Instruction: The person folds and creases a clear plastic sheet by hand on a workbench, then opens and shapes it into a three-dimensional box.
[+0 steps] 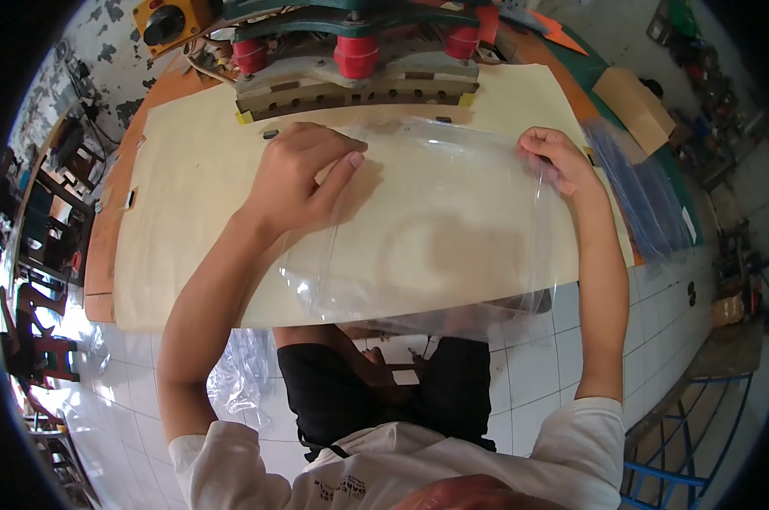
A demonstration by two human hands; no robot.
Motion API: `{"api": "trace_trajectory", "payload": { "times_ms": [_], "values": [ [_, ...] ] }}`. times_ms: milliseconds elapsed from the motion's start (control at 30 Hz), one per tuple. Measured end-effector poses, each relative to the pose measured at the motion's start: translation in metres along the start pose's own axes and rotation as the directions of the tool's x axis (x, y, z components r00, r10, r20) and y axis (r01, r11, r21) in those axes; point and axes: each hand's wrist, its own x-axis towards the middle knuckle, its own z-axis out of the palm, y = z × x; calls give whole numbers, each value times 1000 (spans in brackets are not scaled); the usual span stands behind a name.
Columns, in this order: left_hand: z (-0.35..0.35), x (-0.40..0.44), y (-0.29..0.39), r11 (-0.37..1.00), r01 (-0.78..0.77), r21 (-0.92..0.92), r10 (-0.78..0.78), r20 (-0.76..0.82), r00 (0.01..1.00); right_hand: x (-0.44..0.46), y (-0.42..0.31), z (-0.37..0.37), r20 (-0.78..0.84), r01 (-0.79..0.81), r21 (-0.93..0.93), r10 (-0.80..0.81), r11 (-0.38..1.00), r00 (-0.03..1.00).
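A clear plastic sheet (pixel 435 246), folded along its sides, lies over the cream board on the table and hangs past the front edge. My left hand (pixel 303 174) pinches its upper left corner between thumb and fingers. At the upper right corner, my right hand (pixel 559 159) is closed on the same sheet, with the fingers curled. Just beyond the sheet stands a press-like machine (pixel 359 89) with red cylindrical posts and a metal bar facing me.
The cream board (pixel 180 212) covers most of the orange table (pixel 101 263). To the right lie a stack of clear plastic sheets (pixel 644 195) and a cardboard box (pixel 632 110). A yellow control box (pixel 170 27) sits at the back left. Crumpled plastic (pixel 241 374) is on the tiled floor.
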Motion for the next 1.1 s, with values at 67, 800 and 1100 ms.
{"api": "trace_trajectory", "payload": {
  "times_ms": [67, 800, 1100],
  "values": [
    [-4, 1, -4, 997, -31, 66, 35, -66, 997, 1, 1, -4, 0, 17, 15, -17, 1000, 1000],
    [-58, -86, 97, 582, 766, 273, -726, -250, 641, -173, 12, 73, -226, -45, -189, 2, 981, 974],
    [-40, -66, 57, 540, 831, -132, -837, 20, 547, -221, 42, 100, -298, 93, -50, -104, 994, 949]
  ]
}}
